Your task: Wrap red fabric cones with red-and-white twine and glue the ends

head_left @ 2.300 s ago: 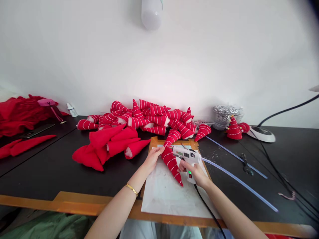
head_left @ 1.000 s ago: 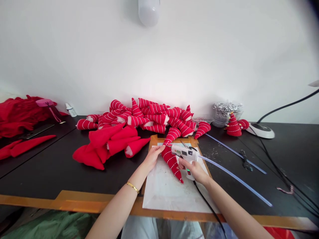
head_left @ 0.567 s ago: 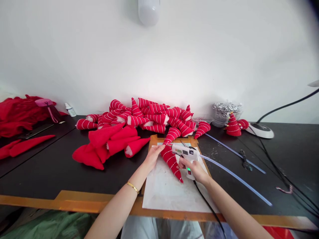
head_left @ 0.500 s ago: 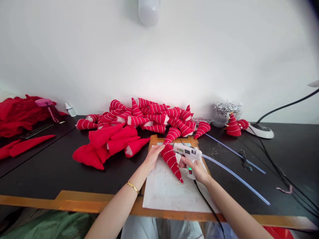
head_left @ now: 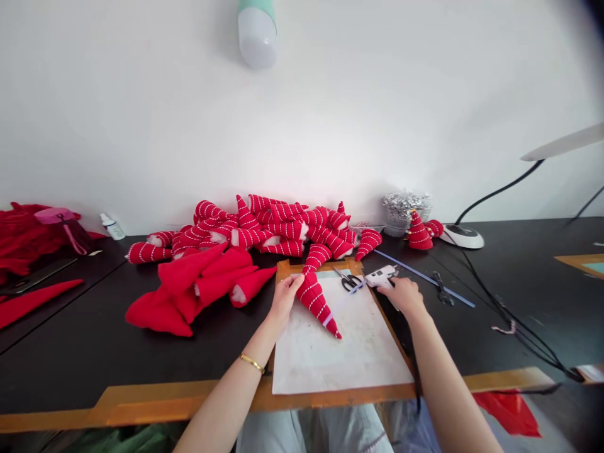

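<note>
Desk [head_left: 70, 358]: black top; brown tape [head_left: 179, 397] along front edge. White wall [head_left: 349, 126] behind. White paper [head_left: 349, 358] at middle of front edge, scissors [head_left: 352, 283] near its far right corner. Lamp [head_left: 465, 237] toward right of back edge. Clear tub [head_left: 400, 225], near back edge: silvery material [head_left: 403, 202] heaped inside. Pile of striped cones [head_left: 278, 228], back edge. Striped red cone [head_left: 317, 301], over paper, tip toward front edge; left hand [head_left: 284, 297] pinching its far end. Right hand [head_left: 406, 297]: curled round glue gun [head_left: 381, 275], beside paper's far right corner.
</note>
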The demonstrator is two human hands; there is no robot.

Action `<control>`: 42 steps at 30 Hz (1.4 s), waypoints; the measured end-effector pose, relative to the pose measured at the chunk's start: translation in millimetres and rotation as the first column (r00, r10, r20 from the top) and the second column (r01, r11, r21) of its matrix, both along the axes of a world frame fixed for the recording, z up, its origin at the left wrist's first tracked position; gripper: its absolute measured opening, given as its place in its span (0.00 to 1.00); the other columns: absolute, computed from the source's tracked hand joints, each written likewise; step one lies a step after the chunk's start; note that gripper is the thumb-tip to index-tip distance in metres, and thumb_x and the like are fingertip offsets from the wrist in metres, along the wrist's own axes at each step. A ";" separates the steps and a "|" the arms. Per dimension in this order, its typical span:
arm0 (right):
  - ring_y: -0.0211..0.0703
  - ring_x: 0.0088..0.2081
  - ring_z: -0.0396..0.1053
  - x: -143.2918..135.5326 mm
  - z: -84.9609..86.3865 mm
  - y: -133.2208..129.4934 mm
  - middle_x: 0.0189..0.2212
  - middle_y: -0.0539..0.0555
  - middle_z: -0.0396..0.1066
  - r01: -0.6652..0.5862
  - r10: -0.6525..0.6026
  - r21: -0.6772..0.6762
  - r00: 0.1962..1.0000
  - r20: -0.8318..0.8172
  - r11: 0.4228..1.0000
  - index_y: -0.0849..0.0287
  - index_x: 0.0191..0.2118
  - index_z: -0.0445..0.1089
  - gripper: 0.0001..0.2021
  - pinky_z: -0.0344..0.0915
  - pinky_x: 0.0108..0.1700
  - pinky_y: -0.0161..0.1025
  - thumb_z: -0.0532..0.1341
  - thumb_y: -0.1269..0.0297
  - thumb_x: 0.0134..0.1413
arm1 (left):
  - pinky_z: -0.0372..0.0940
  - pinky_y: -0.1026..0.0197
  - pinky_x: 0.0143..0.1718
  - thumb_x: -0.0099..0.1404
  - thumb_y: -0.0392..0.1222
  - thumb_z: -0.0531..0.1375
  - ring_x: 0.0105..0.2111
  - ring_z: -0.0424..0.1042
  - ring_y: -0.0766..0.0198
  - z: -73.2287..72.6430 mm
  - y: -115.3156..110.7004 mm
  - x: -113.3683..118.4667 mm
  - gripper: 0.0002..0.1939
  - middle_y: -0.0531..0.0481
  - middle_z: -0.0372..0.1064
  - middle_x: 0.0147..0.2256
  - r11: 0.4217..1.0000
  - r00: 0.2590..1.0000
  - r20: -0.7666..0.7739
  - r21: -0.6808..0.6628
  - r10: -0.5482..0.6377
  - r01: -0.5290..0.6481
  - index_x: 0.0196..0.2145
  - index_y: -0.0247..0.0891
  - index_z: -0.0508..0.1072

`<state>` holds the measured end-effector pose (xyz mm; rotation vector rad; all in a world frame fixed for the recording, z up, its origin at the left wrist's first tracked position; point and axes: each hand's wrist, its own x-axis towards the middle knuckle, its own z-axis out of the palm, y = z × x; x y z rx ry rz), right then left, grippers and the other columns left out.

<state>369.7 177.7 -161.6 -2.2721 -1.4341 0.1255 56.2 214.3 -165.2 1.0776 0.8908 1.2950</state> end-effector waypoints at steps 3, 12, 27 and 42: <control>0.67 0.57 0.63 -21.9 27.8 -6.4 0.55 0.71 0.69 -0.101 0.100 0.287 0.995 0.018 0.953 0.63 0.48 0.75 0.17 0.61 0.54 0.58 0.63 0.62 0.54 | 0.64 0.57 0.40 0.56 0.55 0.67 0.34 0.73 0.57 4.1 -4.0 1.5 0.17 0.48 0.78 0.33 1.000 0.998 -0.065 0.026 0.005 -0.003 0.32 0.37 0.80; 0.48 0.36 0.75 -136.3 34.0 25.1 0.35 0.57 0.80 -0.451 0.702 0.541 0.392 -0.594 0.710 0.61 0.41 0.79 0.20 0.70 0.41 0.44 0.69 0.50 0.47 | 0.64 0.56 0.44 0.59 0.53 0.65 0.39 0.73 0.54 2.9 -5.1 0.1 0.15 0.46 0.77 0.36 0.986 0.978 -0.197 0.160 0.073 -0.041 0.34 0.38 0.80; 0.47 0.36 0.73 -132.8 20.9 21.3 0.34 0.56 0.78 -0.425 0.728 0.593 0.342 -0.594 0.684 0.57 0.35 0.79 0.13 0.69 0.40 0.42 0.66 0.53 0.53 | 0.62 0.55 0.50 0.62 0.46 0.64 0.44 0.72 0.53 7.5 -8.8 2.0 0.08 0.45 0.76 0.40 0.915 0.910 -0.382 0.404 0.163 0.006 0.34 0.41 0.80; 0.47 0.34 0.71 -137.4 24.9 13.2 0.32 0.56 0.76 -0.404 0.753 0.637 0.403 -0.520 0.656 0.57 0.32 0.78 0.15 0.66 0.39 0.42 0.65 0.50 0.55 | 0.61 0.56 0.52 0.63 0.45 0.63 0.47 0.71 0.54 14.5 -13.9 3.1 0.06 0.45 0.74 0.41 0.902 0.916 -0.377 0.430 0.134 0.045 0.34 0.41 0.78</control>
